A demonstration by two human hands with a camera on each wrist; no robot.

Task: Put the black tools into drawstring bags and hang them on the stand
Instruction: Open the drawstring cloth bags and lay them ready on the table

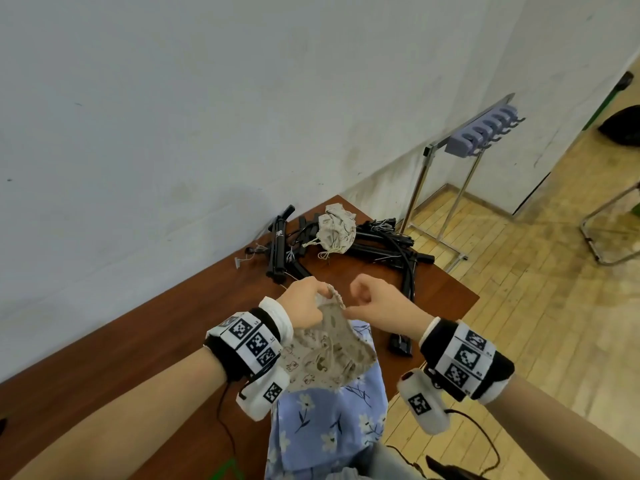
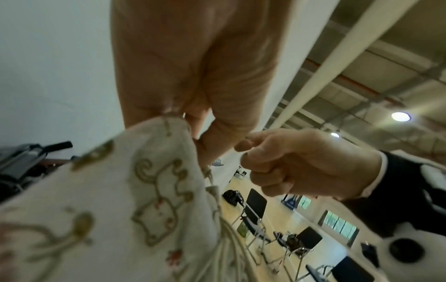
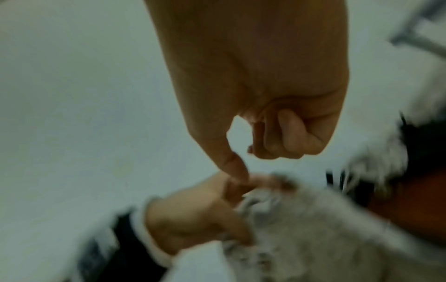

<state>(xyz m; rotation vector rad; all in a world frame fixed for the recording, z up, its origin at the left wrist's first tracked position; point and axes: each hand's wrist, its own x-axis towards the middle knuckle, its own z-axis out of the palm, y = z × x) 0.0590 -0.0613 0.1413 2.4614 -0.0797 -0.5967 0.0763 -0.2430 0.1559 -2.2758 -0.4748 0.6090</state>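
Note:
A beige patterned drawstring bag (image 1: 325, 351) hangs over the table's near edge, in front of my floral clothing. My left hand (image 1: 306, 299) grips its gathered top; the left wrist view shows the bag (image 2: 120, 190) bunched under my left fingers (image 2: 200, 137). My right hand (image 1: 374, 304) is curled, thumb and forefinger pinching at the bag's mouth right beside the left hand. The right wrist view is blurred and shows my right thumb (image 3: 236, 167) down at the bag (image 3: 313, 229). Black tools (image 1: 381, 244) lie piled at the table's far end.
A second crumpled bag (image 1: 337, 233) sits on the tool pile. One black tool (image 1: 401, 344) lies by my right wrist near the table (image 1: 156, 334) edge. The metal stand with a row of hooks (image 1: 485, 133) is on the floor to the right, by the wall.

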